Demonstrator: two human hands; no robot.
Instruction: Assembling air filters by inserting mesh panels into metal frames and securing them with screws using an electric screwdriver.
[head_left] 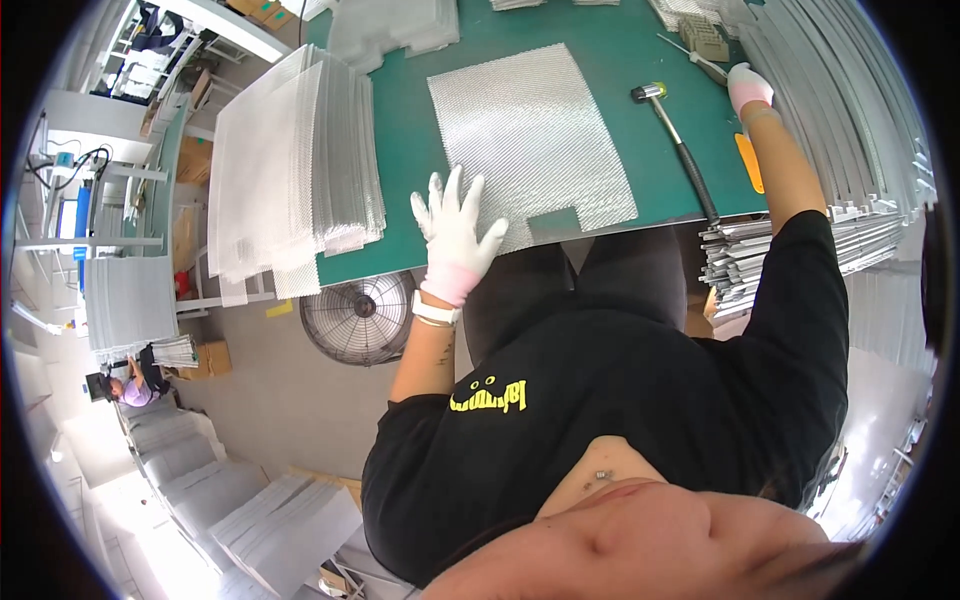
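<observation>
Silver mesh sheet (535, 135) is laid flat mid-frame on the green table (410, 150), pinned near its lower-left corner by the left hand (455, 235), fingers spread; right hand's (748, 88) grip at upper right can't be told

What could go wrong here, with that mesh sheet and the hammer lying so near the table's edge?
The mesh sheet reaches the near edge of the green table, held flat only by the left hand; if it lifts, the sheet may slide off. The mallet has its handle end at the same edge, so a nudge might tip it. The right hand reaches among thin metal strips, whose edges could cut through the glove.
</observation>
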